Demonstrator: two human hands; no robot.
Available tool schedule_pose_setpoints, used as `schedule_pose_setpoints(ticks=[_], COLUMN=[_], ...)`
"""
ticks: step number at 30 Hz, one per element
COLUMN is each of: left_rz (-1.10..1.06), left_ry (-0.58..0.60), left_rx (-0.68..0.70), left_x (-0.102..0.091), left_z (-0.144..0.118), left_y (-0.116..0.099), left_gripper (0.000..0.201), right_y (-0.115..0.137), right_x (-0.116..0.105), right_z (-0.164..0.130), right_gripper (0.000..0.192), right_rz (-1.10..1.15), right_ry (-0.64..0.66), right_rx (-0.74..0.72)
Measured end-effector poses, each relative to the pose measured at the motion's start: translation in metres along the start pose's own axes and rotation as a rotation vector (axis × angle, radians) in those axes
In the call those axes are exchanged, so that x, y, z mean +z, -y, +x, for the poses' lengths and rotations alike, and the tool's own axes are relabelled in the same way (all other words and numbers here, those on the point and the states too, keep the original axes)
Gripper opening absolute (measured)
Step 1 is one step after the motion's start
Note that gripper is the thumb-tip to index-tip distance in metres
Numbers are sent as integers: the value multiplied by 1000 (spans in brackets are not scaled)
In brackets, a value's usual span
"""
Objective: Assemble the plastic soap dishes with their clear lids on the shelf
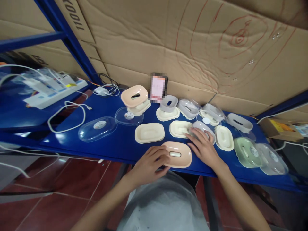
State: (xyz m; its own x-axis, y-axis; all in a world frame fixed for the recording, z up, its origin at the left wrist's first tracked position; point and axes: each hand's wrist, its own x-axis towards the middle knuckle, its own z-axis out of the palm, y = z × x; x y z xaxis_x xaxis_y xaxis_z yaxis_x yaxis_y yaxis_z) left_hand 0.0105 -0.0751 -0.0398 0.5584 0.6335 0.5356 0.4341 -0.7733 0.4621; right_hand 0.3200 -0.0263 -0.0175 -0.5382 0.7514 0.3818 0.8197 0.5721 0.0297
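Cardboard wall [144,41], upper L: "1100X", dk print. Lid stickers [99,124] illegible.

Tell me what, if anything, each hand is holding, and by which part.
The left hand holds the nearest peach dish by its left end; whether the right hand grips anything cannot be told.

White power strip [56,94] left; charger [101,91] near; phone [158,87] before cardboard [144,38].

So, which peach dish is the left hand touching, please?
The front peach dish, by the near edge of the table, with the left hand on its left end; the back peach dish lies nearer the cardboard.
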Motion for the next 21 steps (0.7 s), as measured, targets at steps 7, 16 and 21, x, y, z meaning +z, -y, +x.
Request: schedule_pose_setpoints(ticks=[7, 16, 21], left_rz=[14, 16, 20], left_ry=[-3, 20, 27], left_rx=[4, 3, 7], left_x=[0, 0, 1], left_z=[1, 1, 0], left_y=[0, 0, 1], left_gripper=[11, 11, 14], right_y=[-96, -135, -124], right_x=[-17, 7, -11], right_z=[3, -25, -19], right_gripper=[46, 42, 30], right_rz=[-141, 17, 38], right_ry=[-101, 201, 72], right_rx=[320, 248, 299])
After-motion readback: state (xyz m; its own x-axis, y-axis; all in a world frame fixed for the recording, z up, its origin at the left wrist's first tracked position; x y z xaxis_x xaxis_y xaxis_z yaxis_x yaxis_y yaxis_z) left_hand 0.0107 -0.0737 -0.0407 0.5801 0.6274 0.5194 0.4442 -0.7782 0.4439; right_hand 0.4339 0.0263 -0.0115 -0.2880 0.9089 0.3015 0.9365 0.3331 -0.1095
